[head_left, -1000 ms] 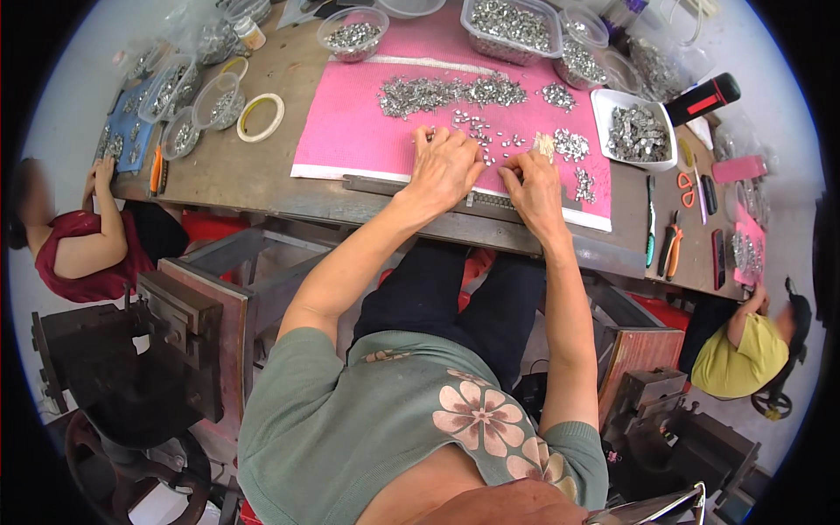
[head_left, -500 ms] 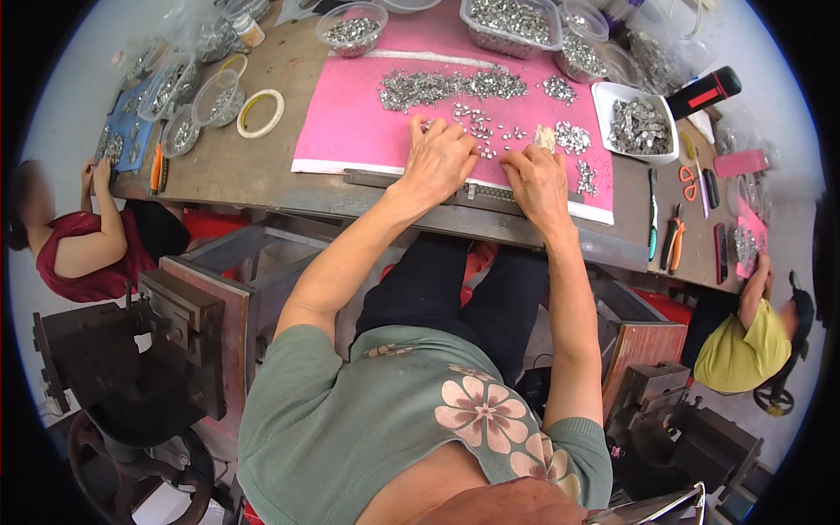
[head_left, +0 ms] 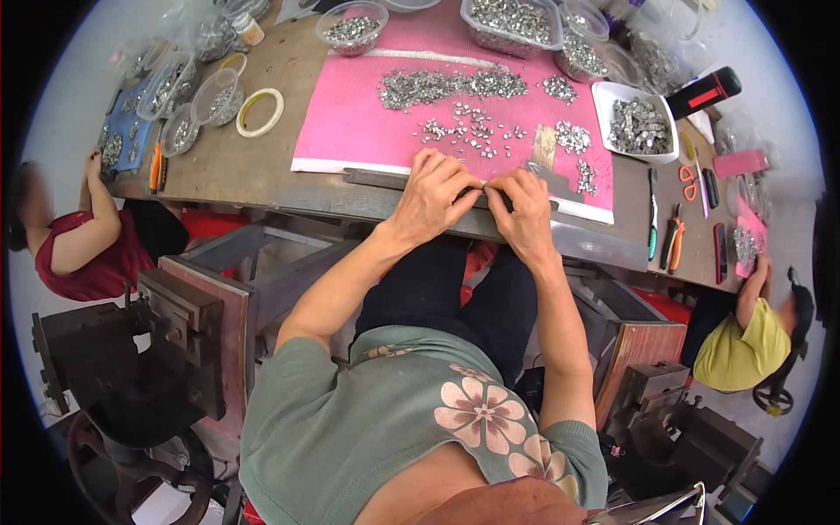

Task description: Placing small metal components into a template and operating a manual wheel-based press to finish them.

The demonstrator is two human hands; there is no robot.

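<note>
My left hand point(head_left: 432, 197) and my right hand point(head_left: 527, 208) meet at the front edge of the pink mat point(head_left: 341, 114), just over a dark metal bar point(head_left: 376, 179). Thumb and fingers of each are pinched together, the fingertips almost touching. Whatever sits between them is too small to make out. Beyond the hands, loose small silvery metal pieces point(head_left: 477, 129) are scattered on the mat. Further back stretches a long heap of metal parts point(head_left: 424, 89). Next to my right hand lies a pale, straw-coloured flat strip point(head_left: 543, 144), beside small piles of shiny bits point(head_left: 573, 137).
A white tub point(head_left: 600, 109) of metal parts stands right of the mat, with pliers point(head_left: 674, 236) and orange-handled scissors point(head_left: 689, 182) beyond. Tubs of parts point(head_left: 353, 31) line the back. A tape roll point(head_left: 260, 114) lies left. Two people sit at either side.
Both hands have drawn back from the loose pieces toward the table edge, and their fingertips have come together. More of the straw-coloured strip and the scattered pieces now shows.
</note>
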